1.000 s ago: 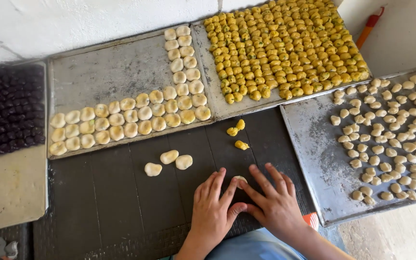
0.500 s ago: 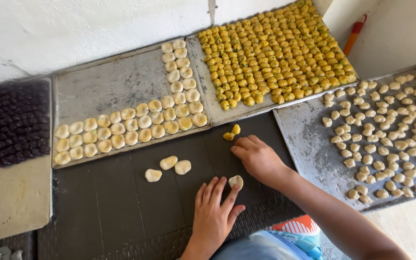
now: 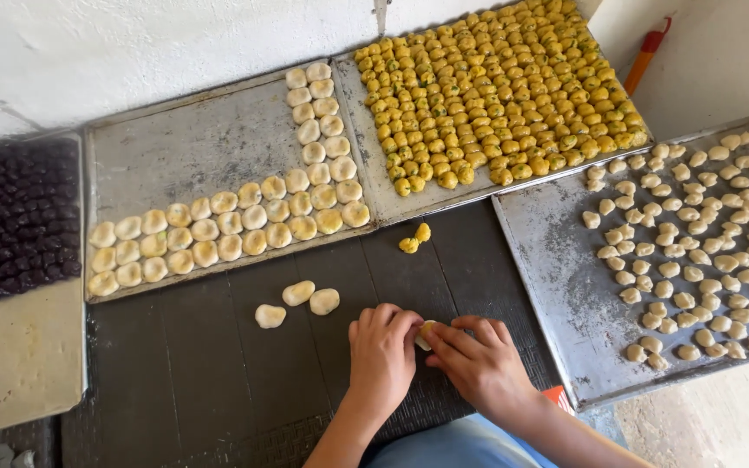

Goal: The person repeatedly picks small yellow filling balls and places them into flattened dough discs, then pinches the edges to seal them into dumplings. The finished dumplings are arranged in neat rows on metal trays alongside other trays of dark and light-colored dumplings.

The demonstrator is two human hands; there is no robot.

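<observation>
My left hand (image 3: 381,351) and my right hand (image 3: 478,360) meet over the dark mat (image 3: 218,381), fingertips pinching one pale dough piece (image 3: 426,333) between them. Three shaped pale dough pieces (image 3: 296,303) lie on the mat to the left of my hands. Two small yellow filling balls (image 3: 415,239) rest on the mat farther away, just below the trays.
A metal tray (image 3: 175,147) holds rows of shaped pale pieces. A tray of several yellow balls (image 3: 496,87) sits at the back. On the right a tray (image 3: 548,260) carries small pale dough lumps. Dark balls (image 3: 10,217) fill a tray at left. An orange-handled tool (image 3: 648,52) leans on the wall.
My right hand reached out to the yellow balls, then came back; one ball is gone from the group. Both hands now close together on the dough piece.
</observation>
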